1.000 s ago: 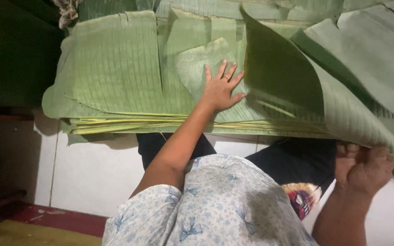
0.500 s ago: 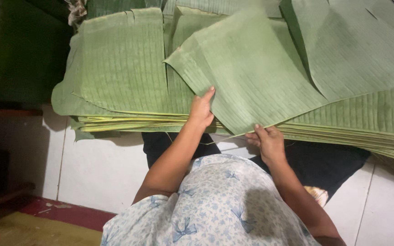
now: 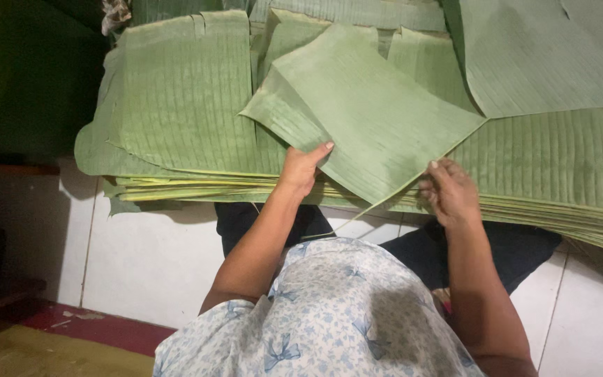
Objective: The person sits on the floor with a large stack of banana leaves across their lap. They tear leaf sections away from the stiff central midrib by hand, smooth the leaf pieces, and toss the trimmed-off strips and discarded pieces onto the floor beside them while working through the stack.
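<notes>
A loose green banana-leaf sheet [image 3: 364, 112], roughly square and ribbed, lies tilted on top of a thick stack of banana leaves [image 3: 176, 126]. My left hand [image 3: 303, 167] grips the sheet's near left edge, thumb on top. Its near right edge is pinched by my right hand [image 3: 448, 190] close to the pointed corner. Both hands sit at the stack's front edge, just above my lap.
The leaf stack's layered front edge [image 3: 539, 209] runs across the view. Another large leaf [image 3: 546, 49] overlaps at the upper right. White floor tiles [image 3: 141, 258] lie below, with a red strip [image 3: 99, 324] at lower left. A dark green cloth [image 3: 22, 77] fills the upper left.
The big leaf lifted at the right has been laid down. My left hand came back from flat on the stack to grip a smaller sheet, and my right hand rose to its edge.
</notes>
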